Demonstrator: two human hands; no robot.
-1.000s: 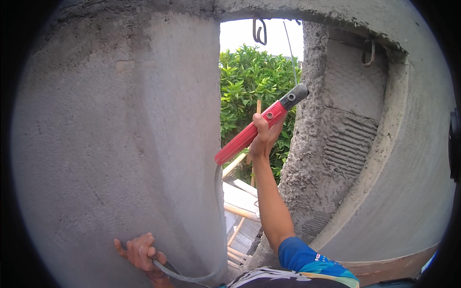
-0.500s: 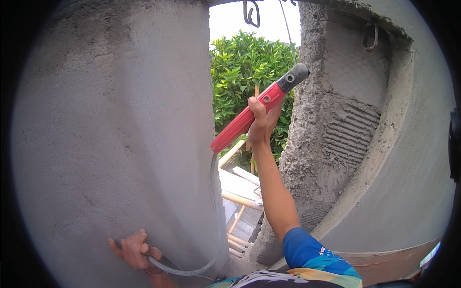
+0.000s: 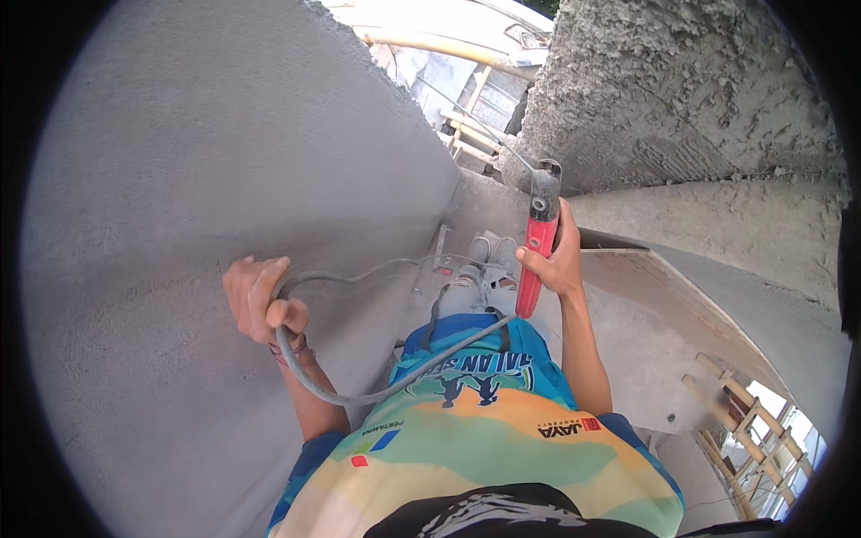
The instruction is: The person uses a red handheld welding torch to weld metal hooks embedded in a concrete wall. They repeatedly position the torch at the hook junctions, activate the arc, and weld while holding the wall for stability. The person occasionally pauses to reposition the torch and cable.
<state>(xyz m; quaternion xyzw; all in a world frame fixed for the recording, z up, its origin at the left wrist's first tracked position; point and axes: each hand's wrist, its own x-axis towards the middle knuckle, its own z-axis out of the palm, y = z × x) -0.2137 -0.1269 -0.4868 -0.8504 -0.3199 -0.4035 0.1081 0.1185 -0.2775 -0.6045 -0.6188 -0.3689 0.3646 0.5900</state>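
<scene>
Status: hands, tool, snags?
Right hand: gripping red-and-black handheld tool. Left hand: holding grey cable. Possible snag: its slack loop in front of shirt.

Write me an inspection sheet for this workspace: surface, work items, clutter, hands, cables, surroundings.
Surface: grey wall on the left; rough concrete edge at upper right.
Work items: red-and-black tool, black end up; thin rod runs from near that end.
Clutter: small red-marked item near the feet, too small to identify.
Hands: left hand has fingers curled around the cable; right hand grips the tool.
Cables: grey cable loops from the tool's lower end to the left hand.
Surroundings: bamboo poles at lower right.
</scene>
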